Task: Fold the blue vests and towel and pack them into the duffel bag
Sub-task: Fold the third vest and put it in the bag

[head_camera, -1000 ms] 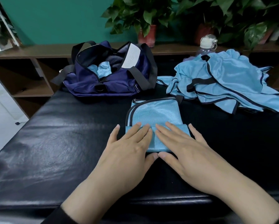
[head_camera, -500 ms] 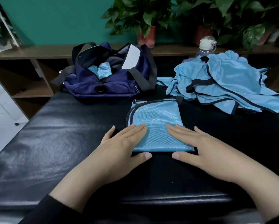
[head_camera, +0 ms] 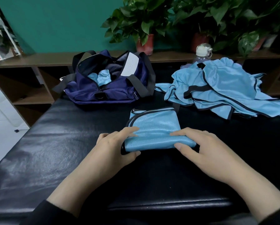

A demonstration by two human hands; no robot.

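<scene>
Folded blue vest (head_camera: 153, 127) flat on a black padded table (head_camera: 54, 151), its near edge pinched at both corners: left hand (head_camera: 113, 150) at the left corner, right hand (head_camera: 201, 151) at the right, fingers on top and thumbs under the edge. Beyond, an open navy duffel bag (head_camera: 106, 91) with blue cloth inside at far left, a heap of unfolded blue vests (head_camera: 225, 91) at far right, well apart from both hands.
</scene>
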